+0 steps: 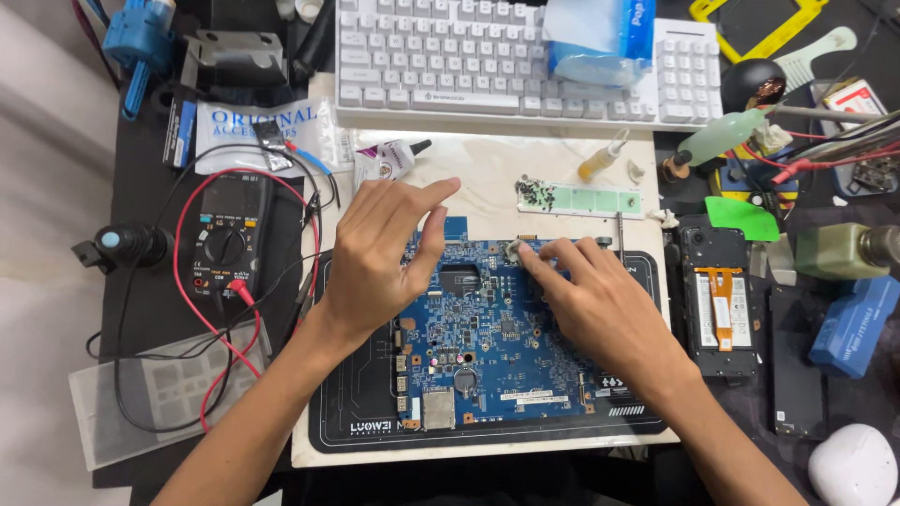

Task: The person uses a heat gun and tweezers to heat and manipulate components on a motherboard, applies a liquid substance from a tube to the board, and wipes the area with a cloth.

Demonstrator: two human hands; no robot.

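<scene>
We work on a blue circuit board [487, 328] that lies flat on a black work mat [361, 412] at the middle of the surface [553, 159]. Our left hand [375, 258] rests palm-down on the board's left upper part, fingers loosely spread and gripping nothing; it steadies the board. Our right hand [591, 295] pinches a small pale wad [514, 249], apparently tissue or cloth, against the board's upper edge, fingertips closed on it.

For a good result, we judge that the wad should be pressed lightly and moved in short strokes, so that fibres do not catch on the small soldered parts. The left hand should bear on bare laminate, not on components.

The board is rigid and glossy, densely studded with tiny chips, a coin cell holder and metal-shielded connectors. The mat looks matte and rubbery. Nearby lie a white keyboard [487, 66] with hard plastic keys, a black multimeter [225, 245] with red and black leads, and an opened phone [717, 300].
</scene>
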